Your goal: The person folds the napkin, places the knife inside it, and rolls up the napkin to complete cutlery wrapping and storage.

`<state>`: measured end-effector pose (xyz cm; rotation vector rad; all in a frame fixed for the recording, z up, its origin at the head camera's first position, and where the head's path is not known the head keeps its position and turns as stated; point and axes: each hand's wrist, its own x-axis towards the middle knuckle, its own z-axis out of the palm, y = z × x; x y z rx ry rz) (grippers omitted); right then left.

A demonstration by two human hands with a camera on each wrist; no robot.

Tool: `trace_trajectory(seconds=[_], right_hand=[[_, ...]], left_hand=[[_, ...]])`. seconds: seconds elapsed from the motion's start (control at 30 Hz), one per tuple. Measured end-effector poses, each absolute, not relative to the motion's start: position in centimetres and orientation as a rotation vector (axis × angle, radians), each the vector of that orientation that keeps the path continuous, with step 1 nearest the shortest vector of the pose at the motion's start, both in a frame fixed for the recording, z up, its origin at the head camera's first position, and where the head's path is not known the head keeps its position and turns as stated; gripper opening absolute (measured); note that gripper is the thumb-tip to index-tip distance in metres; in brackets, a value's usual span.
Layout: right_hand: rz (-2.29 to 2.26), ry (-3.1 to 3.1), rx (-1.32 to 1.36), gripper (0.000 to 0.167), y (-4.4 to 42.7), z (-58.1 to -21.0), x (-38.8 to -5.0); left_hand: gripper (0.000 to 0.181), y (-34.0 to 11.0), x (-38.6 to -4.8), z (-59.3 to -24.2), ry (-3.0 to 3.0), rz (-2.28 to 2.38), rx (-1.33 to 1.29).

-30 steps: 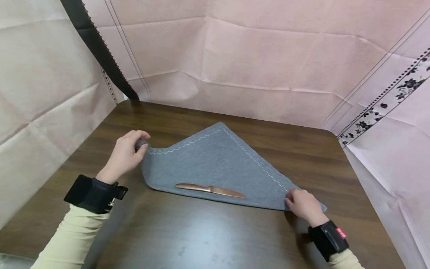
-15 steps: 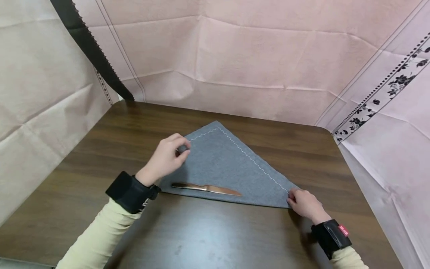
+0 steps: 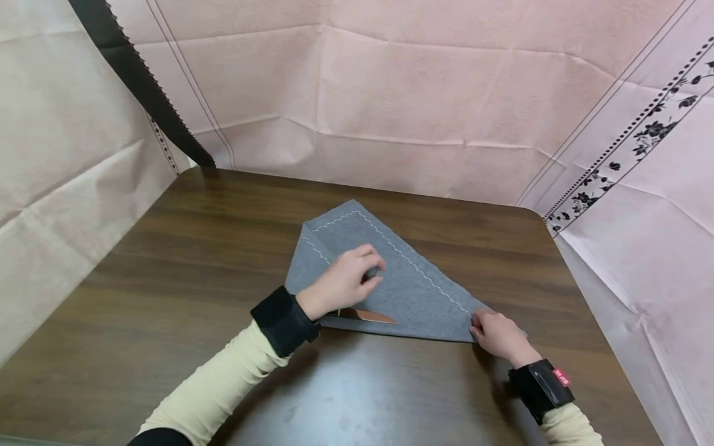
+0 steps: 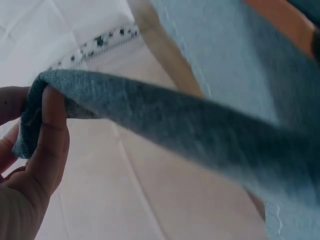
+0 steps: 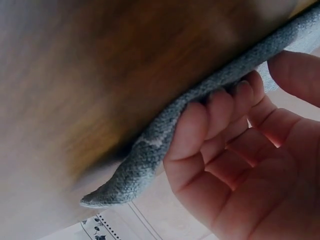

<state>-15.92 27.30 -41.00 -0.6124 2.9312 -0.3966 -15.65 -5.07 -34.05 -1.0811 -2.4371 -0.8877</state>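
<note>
A blue-grey cloth (image 3: pixel 390 279) with white stitching lies folded, its peak pointing to the table's far side. My left hand (image 3: pixel 348 279) pinches the cloth's left corner above the middle; the left wrist view shows the raised cloth (image 4: pixel 150 110) stretching away from the fingers of the left hand (image 4: pixel 40 150). At the right end my right hand (image 3: pixel 499 334) holds the near edge; in the right wrist view the curled fingers of the right hand (image 5: pixel 240 150) touch the rolled edge. A copper-coloured knife (image 3: pixel 374 316) rests on the cloth, its left part hidden behind my left hand and the cloth.
The brown wooden table (image 3: pixel 223 248) reaches around the cloth on all sides. Behind it hangs a pale pink sheet (image 3: pixel 390 93), with a black strip (image 3: pixel 139 80) at the left and a floral band (image 3: pixel 641 139) at the right.
My left hand has carried the left corner rightward over the cloth, folding the left side inward and covering part of the knife. The right hand stays at the right end.
</note>
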Motion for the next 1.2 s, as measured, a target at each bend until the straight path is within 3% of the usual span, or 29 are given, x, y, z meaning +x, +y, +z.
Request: trace_trajectory(seconds=[0.47,1.0,1.2], right_hand=[[-0.386,2.928,-0.634,0.018,27.0,-40.7,-15.9],[-0.344,2.952,-0.650,0.018,27.0,-40.7,-15.8],[-0.430,2.940,-0.688,0.019,27.8,-40.7,-15.9]], left_hand=[[0.012,-1.3,-15.7,-37.3,-2.732,-0.623,-1.139],[0.019,-0.7,-15.5,-40.4,-2.830,-0.559,-1.306],[0.017,0.0,-14.2,-40.2,-2.833,-0.168,-1.397]])
